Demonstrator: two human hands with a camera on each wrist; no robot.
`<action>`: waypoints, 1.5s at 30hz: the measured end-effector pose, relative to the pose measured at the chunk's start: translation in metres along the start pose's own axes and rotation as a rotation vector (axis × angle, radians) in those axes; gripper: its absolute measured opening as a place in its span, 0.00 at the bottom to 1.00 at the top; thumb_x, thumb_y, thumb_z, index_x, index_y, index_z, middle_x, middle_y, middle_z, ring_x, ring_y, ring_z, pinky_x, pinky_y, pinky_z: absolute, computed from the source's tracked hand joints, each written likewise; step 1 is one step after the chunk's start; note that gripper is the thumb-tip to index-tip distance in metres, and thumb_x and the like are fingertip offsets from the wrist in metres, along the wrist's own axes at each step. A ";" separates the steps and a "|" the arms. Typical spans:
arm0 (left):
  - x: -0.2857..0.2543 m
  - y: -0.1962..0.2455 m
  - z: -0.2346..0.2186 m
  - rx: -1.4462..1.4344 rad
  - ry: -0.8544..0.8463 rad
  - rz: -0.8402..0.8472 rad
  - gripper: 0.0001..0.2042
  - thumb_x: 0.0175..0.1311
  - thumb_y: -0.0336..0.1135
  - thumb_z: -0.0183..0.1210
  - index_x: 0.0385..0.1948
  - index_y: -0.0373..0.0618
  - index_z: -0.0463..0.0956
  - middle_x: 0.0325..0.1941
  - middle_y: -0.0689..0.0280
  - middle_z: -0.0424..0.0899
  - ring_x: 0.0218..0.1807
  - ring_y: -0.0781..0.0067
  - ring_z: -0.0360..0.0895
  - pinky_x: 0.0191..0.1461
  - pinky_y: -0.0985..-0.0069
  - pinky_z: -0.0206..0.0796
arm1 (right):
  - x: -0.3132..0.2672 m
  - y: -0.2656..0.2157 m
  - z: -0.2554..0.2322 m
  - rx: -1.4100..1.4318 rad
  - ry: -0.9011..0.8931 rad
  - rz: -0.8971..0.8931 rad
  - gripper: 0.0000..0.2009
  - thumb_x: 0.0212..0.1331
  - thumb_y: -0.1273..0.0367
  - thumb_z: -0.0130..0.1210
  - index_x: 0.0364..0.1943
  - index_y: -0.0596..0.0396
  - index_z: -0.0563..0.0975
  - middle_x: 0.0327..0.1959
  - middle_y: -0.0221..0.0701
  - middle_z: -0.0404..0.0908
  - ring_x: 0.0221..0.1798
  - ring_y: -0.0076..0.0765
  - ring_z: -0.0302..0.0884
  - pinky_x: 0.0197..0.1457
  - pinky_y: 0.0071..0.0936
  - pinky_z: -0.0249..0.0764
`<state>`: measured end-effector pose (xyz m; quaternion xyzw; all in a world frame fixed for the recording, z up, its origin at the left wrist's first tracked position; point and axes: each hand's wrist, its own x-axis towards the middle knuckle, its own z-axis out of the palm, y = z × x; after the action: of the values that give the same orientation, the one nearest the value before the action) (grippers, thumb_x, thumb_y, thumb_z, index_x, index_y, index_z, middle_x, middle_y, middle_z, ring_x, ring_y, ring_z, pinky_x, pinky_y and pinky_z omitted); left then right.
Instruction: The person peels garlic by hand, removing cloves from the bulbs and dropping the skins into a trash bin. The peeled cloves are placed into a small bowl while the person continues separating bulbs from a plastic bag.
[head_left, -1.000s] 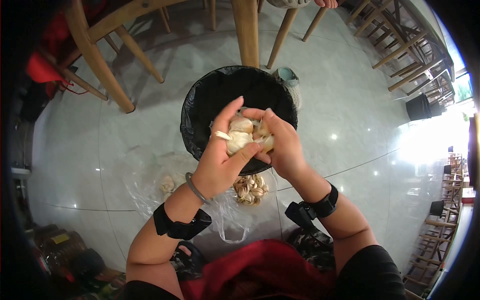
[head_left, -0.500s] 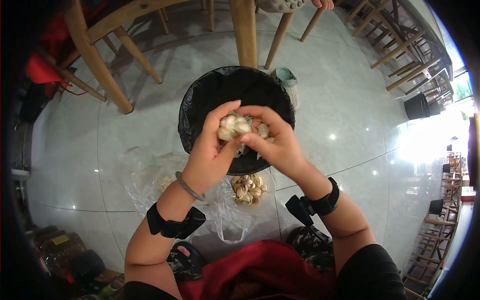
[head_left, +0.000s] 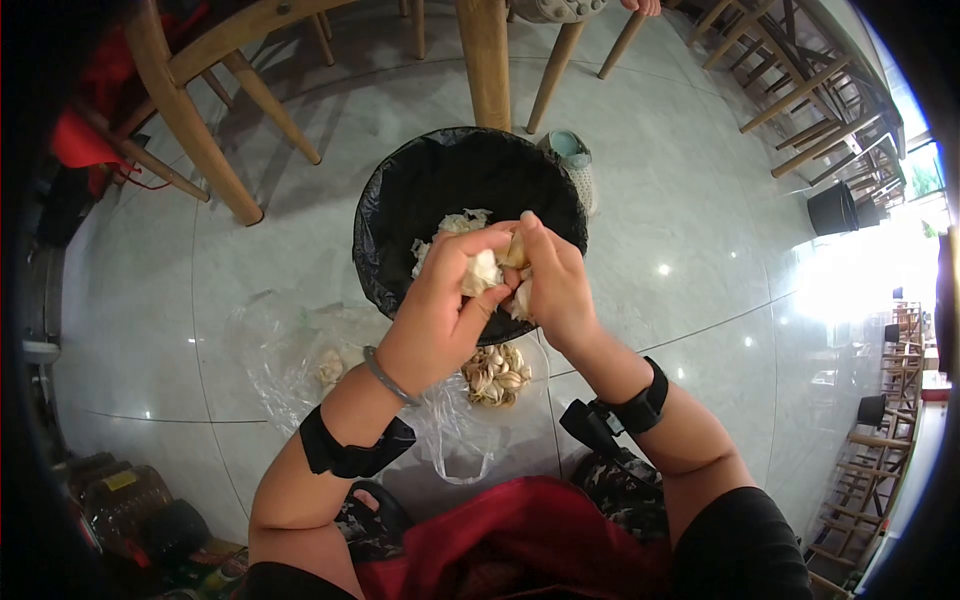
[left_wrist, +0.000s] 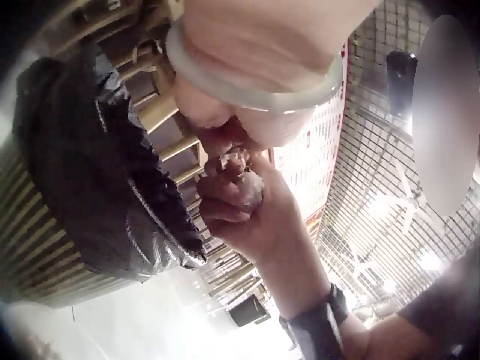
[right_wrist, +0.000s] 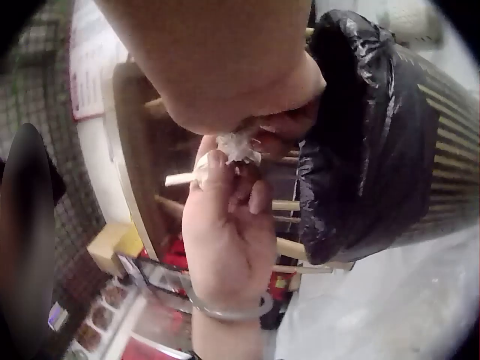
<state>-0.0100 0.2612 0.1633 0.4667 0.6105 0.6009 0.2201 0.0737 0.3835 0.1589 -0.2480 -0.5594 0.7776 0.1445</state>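
Both hands are close together over a bin lined with a black plastic bag. My left hand grips a white garlic bulb; its stalk sticks out beside the thumb in the right wrist view. My right hand curls round pale garlic pieces, partly hidden by its fingers, with a tan clove at the fingertips. Loose papery skins show just beyond the left hand, against the dark bin. Below the hands, a clear bowl holds several garlic cloves.
A clear plastic bag with a garlic bulb in it lies on the floor at left. A pale perforated container stands right behind the bin. Wooden chair legs rise beyond it. Large bottles stand at lower left.
Half a second ago both thumbs met at the bulb; now the right hand has turned and drawn slightly away with garlic pieces. Loose skins have appeared beyond the left hand, over the bin.
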 end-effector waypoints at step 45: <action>0.005 -0.006 -0.021 -0.341 0.118 -0.268 0.22 0.58 0.25 0.58 0.54 0.44 0.61 0.47 0.64 0.72 0.42 0.78 0.74 0.44 0.83 0.68 | -0.005 -0.033 -0.036 -1.418 0.061 -0.683 0.10 0.52 0.71 0.55 0.39 0.47 0.81 0.36 0.38 0.81 0.40 0.41 0.79 0.43 0.34 0.75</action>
<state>-0.0312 0.2554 0.1626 0.3013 0.5684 0.6871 0.3378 0.0954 0.4207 0.1824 -0.1165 -0.9630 0.1405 0.1982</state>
